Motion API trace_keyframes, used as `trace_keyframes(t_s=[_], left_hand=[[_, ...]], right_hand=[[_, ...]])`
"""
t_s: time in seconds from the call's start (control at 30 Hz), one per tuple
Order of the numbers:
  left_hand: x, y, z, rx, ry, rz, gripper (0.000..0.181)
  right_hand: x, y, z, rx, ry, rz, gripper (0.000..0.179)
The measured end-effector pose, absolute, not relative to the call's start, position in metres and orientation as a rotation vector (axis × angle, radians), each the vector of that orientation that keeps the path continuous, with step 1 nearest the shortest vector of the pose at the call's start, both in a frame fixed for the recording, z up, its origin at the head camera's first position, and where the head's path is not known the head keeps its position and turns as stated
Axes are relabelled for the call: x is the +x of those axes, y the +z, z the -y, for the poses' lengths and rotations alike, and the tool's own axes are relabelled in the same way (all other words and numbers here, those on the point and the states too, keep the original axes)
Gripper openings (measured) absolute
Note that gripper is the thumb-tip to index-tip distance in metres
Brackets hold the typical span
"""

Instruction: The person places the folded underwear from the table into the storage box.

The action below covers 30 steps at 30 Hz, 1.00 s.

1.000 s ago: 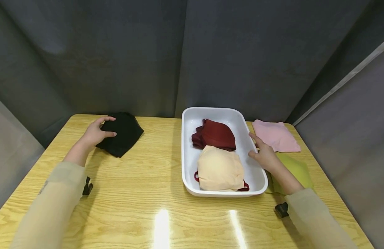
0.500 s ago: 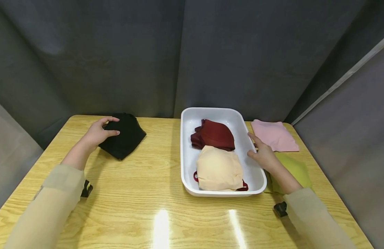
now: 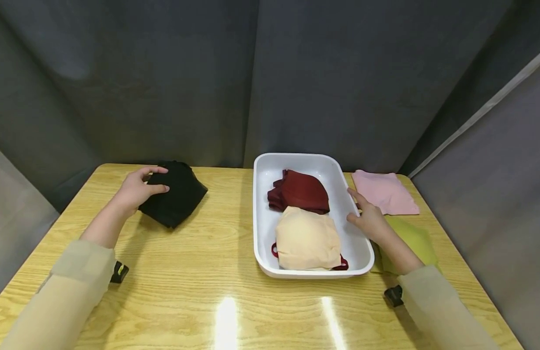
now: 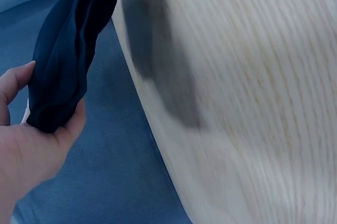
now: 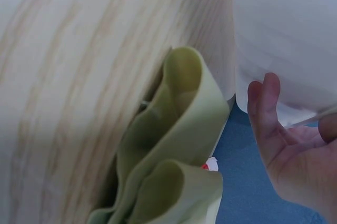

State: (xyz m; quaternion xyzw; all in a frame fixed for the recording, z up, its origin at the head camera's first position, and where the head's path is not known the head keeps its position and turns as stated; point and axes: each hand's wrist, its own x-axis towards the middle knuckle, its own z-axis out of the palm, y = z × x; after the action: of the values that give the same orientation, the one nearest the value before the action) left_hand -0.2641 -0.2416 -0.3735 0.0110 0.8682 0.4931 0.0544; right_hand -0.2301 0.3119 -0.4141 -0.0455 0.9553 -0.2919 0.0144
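My left hand (image 3: 138, 191) pinches a folded black garment (image 3: 178, 197) at its left side. In the left wrist view the black garment (image 4: 66, 56) is held above the tabletop, its layers stacked and its shadow on the wood. My right hand (image 3: 371, 221) holds the right rim of a white plastic tub (image 3: 262, 214). Seen from the right wrist, fingers (image 5: 266, 100) lie against the tub's outer wall and the thumb is at the rim. Inside the tub are a dark red folded garment (image 3: 302, 192) and a beige one (image 3: 309, 238), with red loops showing beneath the beige.
A pink folded garment (image 3: 385, 192) lies at the back right of the wooden table (image 3: 186, 291). In front of it an olive-green one (image 3: 414, 238) is partly hidden by my right forearm. Grey curtains (image 3: 165, 87) stand behind the table and at its sides.
The black garment has shifted slightly right in my left hand's hold and looks raised a little off the table. My right hand stays at the tub's rim.
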Motion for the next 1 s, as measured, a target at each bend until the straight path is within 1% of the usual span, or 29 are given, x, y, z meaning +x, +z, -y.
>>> trace_keyframes(t_s=[1.0], left_hand=[[-0.228, -0.343, 0.215, -0.176, 1.784, -2.647, 0.056]], right_hand=[[-0.233, -0.415, -0.31, -0.194, -0.907, -3.009, 0.071]])
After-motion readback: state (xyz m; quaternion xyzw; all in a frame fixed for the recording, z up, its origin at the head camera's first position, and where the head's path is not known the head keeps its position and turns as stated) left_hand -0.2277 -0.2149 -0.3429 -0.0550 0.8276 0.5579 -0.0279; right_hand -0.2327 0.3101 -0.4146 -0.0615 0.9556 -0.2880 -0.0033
